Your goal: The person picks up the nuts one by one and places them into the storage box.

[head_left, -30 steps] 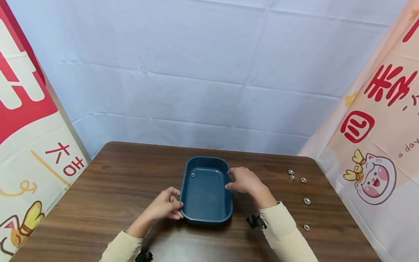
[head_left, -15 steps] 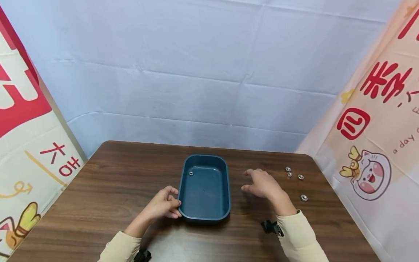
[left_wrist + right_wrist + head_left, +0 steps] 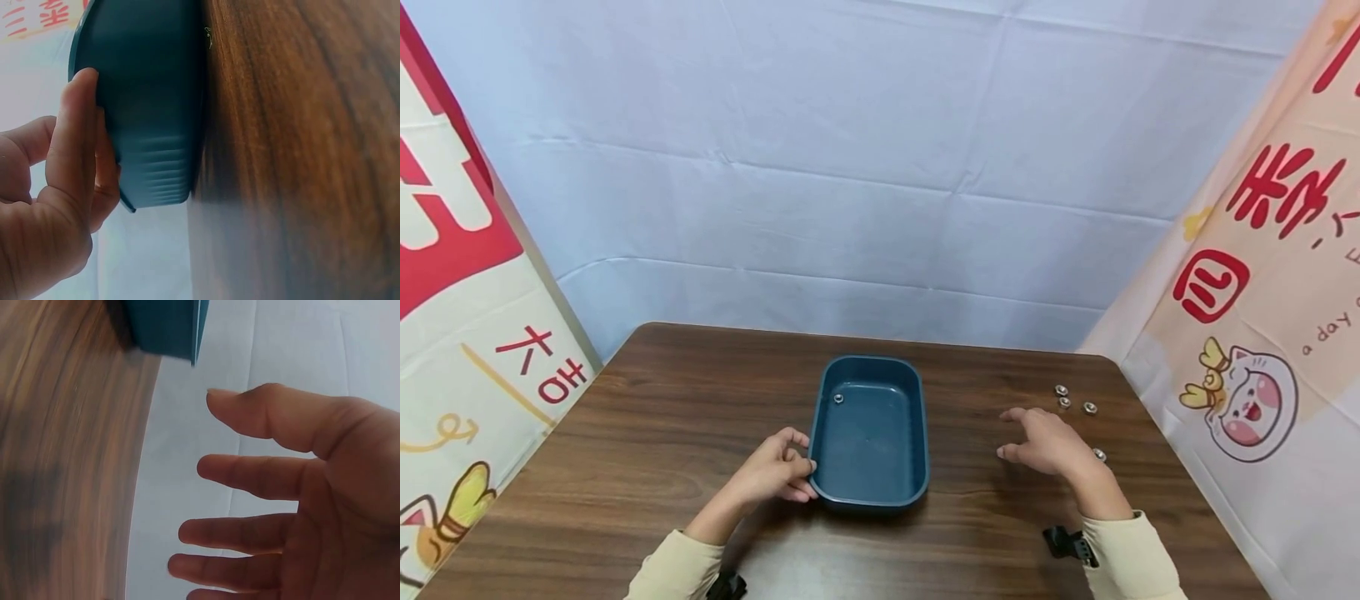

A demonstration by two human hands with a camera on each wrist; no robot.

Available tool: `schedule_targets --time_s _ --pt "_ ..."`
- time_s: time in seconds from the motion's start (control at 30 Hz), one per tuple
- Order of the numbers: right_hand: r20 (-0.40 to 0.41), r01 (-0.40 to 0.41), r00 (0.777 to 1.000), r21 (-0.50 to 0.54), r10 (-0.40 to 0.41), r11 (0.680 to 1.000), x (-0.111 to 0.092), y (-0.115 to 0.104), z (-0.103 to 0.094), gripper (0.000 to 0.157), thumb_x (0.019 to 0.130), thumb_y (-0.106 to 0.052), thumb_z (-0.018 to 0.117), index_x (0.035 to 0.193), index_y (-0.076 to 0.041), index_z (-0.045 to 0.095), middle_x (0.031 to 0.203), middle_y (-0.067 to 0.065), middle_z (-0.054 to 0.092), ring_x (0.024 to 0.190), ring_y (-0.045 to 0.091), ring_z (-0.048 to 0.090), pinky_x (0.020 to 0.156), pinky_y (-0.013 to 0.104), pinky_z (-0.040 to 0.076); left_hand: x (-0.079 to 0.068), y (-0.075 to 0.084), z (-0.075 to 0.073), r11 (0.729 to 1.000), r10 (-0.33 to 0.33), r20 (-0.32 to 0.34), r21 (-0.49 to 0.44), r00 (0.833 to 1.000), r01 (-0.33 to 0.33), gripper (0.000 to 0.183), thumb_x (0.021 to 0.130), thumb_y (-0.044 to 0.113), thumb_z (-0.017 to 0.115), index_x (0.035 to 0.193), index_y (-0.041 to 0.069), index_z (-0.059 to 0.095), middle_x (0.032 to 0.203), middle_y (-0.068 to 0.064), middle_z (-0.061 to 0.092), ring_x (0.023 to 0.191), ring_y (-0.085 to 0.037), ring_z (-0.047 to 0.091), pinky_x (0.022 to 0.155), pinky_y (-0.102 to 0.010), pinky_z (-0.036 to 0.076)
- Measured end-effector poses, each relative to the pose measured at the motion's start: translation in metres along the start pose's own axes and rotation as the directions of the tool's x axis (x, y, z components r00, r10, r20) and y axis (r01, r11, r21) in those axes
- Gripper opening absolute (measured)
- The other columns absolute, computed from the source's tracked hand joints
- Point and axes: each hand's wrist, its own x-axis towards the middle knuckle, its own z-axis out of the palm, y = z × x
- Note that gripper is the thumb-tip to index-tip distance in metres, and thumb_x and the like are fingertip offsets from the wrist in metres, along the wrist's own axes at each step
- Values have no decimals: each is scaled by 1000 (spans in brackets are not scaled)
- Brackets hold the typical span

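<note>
Right hand and loose nuts, with a blue tray between the two hands. The tray (image 3: 871, 446) rests on the bench (image 3: 722, 392), its long axis running roughly away from the person. One nut (image 3: 838, 398) lies inside it, towards the far left corner.

The left hand (image 3: 771, 471) is at the near part of the tray's left wall, digits bent and touching its outer side by the rim; whether they pinch the wall cannot be told. The right hand (image 3: 1048, 443) is raised above the bench, right of the tray and apart from it, its straight fingers spread with gaps between them. No object shows in its grasp.

Key relation: the fingers of the right hand point forward and to the left, whereas the loose nuts lie on its other side. The far nut (image 3: 1061, 390) and the second nut (image 3: 1064, 402), close together, lie beyond the hand and slightly right; the third nut (image 3: 1090, 408) lies farther right; the fourth nut (image 3: 1100, 454) is partly hidden behind the wrist. The right hand is much the nearer to all four, so reaching any of them would call for a shift rightward. The nuts are too small to show a long axis.
</note>
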Motion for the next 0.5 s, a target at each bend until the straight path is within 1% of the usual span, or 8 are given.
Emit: schedule_targets --time_s 0.27,0.5 --pt "11 -22 1000 23 22 999 -16 23 1 53 81 -20 72 124 4 52 117 26 54 104 47 50 76 55 46 0 0 0 1000 -4 7 -5 1000 5 37 88 -2 54 115 -9 30 72 -16 55 58 -23 65 52 -32 55" --pt "52 -48 998 31 46 998 -23 38 5 56 80 -23 73 125 2 52 116 25 56 102 45 52 76 54 46 -1 2 0 1000 -3 10 -6 1000 3 37 87 -3 54 115 -10 30 71 -16 55 58 -24 65 52 -31 55"
